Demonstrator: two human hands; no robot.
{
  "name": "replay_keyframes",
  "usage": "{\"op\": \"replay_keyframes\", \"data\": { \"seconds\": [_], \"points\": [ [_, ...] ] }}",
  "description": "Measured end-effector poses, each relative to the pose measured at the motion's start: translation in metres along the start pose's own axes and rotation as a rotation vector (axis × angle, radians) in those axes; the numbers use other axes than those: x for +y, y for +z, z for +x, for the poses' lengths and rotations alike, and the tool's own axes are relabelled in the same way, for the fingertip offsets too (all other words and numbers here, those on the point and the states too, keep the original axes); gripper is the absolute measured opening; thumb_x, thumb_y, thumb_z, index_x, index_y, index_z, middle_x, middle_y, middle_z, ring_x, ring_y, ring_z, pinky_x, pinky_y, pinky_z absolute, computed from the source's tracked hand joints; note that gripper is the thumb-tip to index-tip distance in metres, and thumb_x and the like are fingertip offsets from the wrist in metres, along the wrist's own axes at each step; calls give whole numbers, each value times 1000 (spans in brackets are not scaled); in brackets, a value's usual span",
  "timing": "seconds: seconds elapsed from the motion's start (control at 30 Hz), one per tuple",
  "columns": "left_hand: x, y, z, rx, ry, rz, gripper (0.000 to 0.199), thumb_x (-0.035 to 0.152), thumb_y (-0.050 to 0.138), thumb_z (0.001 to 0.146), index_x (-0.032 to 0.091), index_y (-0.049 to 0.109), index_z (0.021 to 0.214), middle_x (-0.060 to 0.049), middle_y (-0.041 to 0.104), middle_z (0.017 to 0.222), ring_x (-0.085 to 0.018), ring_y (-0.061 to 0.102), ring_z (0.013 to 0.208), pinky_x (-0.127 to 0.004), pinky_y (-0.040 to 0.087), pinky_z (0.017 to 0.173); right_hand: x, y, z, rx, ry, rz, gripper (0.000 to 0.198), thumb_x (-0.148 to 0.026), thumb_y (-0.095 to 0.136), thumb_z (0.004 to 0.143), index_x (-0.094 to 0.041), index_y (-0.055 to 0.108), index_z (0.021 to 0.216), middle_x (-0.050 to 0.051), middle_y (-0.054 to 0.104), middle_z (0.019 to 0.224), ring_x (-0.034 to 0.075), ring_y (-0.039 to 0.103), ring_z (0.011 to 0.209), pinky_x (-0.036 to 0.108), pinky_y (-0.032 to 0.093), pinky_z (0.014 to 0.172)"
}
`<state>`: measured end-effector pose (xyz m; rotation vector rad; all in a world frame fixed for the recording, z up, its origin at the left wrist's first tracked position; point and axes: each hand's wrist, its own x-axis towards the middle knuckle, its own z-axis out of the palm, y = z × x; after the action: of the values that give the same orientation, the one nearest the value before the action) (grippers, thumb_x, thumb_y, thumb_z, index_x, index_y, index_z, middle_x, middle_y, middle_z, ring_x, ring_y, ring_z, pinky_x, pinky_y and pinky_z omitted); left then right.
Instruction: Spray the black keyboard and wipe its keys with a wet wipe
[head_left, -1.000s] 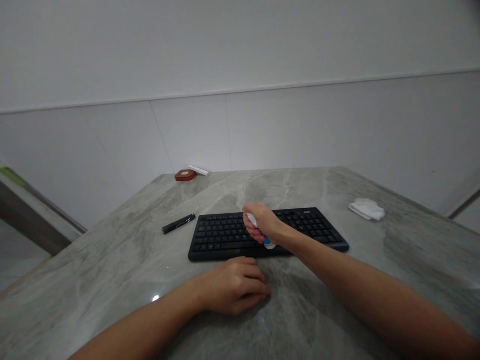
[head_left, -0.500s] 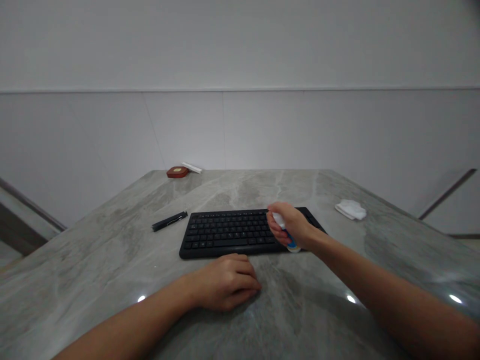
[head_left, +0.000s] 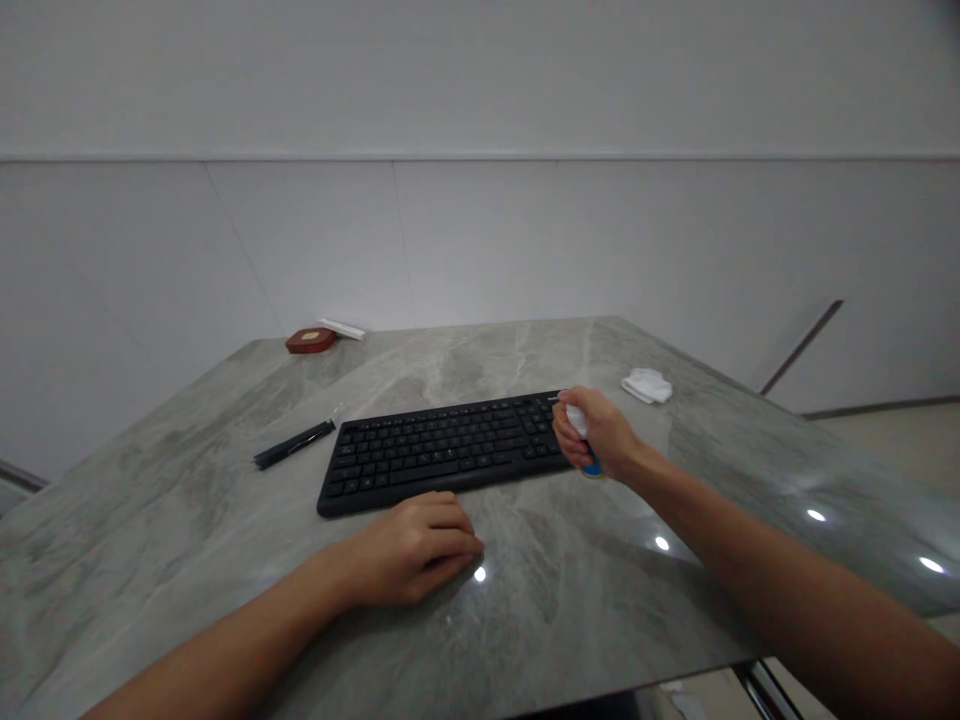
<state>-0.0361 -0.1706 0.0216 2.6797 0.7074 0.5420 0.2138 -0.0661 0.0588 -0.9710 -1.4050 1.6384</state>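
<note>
My right hand [head_left: 598,430] is closed around a small white-and-blue bottle [head_left: 577,420], held over the right end of a black keyboard [head_left: 442,450]. My fingers hide most of the bottle and that end of the keyboard. Just in front of the keyboard's near edge, my left hand [head_left: 420,545] rests on the tabletop, its fingers curled in and no object showing in them. A black pen-like item [head_left: 294,444] with a shiny clip lies left of the keyboard.
A folded white cloth [head_left: 646,385] lies at the right on the grey marbled table [head_left: 187,480]. At the far left corner sit a reddish-brown case [head_left: 310,341] and a thin white strip [head_left: 342,328]. A pale wall [head_left: 480,240] stands behind the table.
The view has swung to the right, so the table's items appear farther left and the keyboard slants. My right hand, still around the bottle, has shifted rightward along the keyboard.
</note>
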Motion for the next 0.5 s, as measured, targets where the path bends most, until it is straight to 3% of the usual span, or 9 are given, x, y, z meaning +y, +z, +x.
{"op": "replay_keyframes", "data": {
  "seconds": [0.2,0.4,0.5],
  "points": [
    [3,-2,0,8,-4,-4,24,15,45,95,15,65,108,-10,65,91,-19,59,85,-34,50,77,-6,-24,9,39,82,-96,46,-48,40,79,-21,37,42,-4,31,32,8,28,25,21,22,28],
    [2,-2,0,4,-12,-22,26,14,45,95,17,63,112,-9,64,93,-20,57,87,-34,50,78,-30,-66,9,160,117,-147,38,-39,34,79,-23,31,44,-4,27,31,8,21,25,22,16,28],
    [2,-2,0,-7,-19,-14,25,13,44,95,17,64,110,-8,63,92,-19,57,87,-34,50,78,-33,-86,5,141,224,-272,38,-39,35,80,-23,32,45,-4,29,33,8,21,26,22,16,28]
  ]
}}
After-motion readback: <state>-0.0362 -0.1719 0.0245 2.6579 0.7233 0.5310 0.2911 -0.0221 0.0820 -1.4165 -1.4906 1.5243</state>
